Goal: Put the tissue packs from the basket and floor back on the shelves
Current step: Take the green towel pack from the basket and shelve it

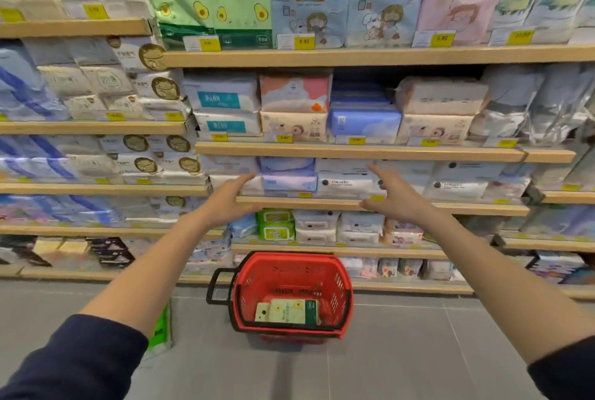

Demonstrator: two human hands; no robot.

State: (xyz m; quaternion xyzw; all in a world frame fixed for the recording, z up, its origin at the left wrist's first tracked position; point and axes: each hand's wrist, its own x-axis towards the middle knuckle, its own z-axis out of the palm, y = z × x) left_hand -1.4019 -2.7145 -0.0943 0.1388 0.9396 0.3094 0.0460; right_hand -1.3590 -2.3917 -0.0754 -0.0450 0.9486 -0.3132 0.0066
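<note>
Both my arms reach out toward the middle shelf (322,203). My left hand (230,198) is open in front of the shelf edge, fingers apart and empty. My right hand (391,195) is open too, held a little to the right at the same height. Between them on that shelf lie blue-purple tissue packs (288,176), stacked. On the floor below stands a red basket (341,287) holding a green and cream tissue pack (291,311). A green tissue pack (161,330) stands on the floor at the left, partly hidden by my left forearm.
Wooden shelves full of tissue packs fill the wall, with yellow price tags (303,41) along their edges. The basket's black handle (214,287) sticks out to its left. Grey tiled floor (418,351) lies in front of the shelves.
</note>
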